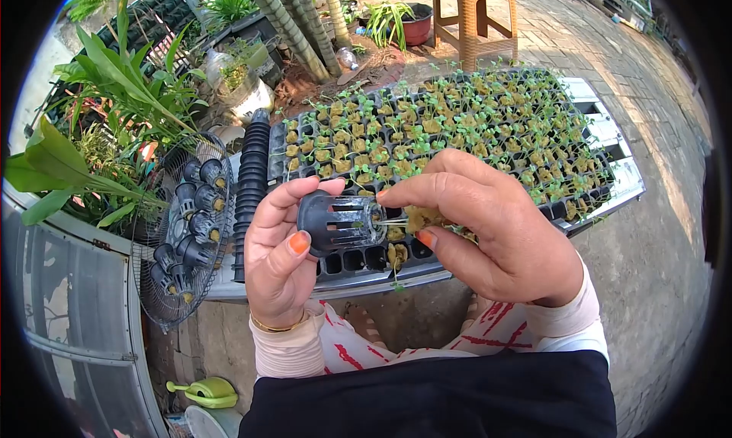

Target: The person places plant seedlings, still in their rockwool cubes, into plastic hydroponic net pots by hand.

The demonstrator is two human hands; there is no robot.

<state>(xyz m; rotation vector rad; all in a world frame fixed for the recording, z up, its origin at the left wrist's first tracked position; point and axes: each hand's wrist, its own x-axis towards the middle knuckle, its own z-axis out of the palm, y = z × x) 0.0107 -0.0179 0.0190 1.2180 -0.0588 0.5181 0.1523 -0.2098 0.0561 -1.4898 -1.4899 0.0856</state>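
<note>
My left hand (pixel 280 247) is closed around a black slotted net pot (pixel 343 223), which lies on its side with its slotted end toward the right. My right hand (pixel 488 228) pinches a seedling plug (pixel 421 218), a yellowish-brown lump of growing medium, between thumb and forefinger. Pale stems or roots run from the plug to the slotted end of the pot. Under both hands is the black seedling tray (pixel 354 261), full of brown plugs with small green sprouts. A single plug (pixel 396 255) sits in the near row, close below the pot.
Left of the tray lies a long stack of black net pots (pixel 252 186). A wire basket (pixel 164 316) holds several filled net pots (pixel 206 199). Behind stand a brown stool (pixel 474 19) and a potted plant (pixel 415 25). A green watering can (pixel 210 392) is at lower left.
</note>
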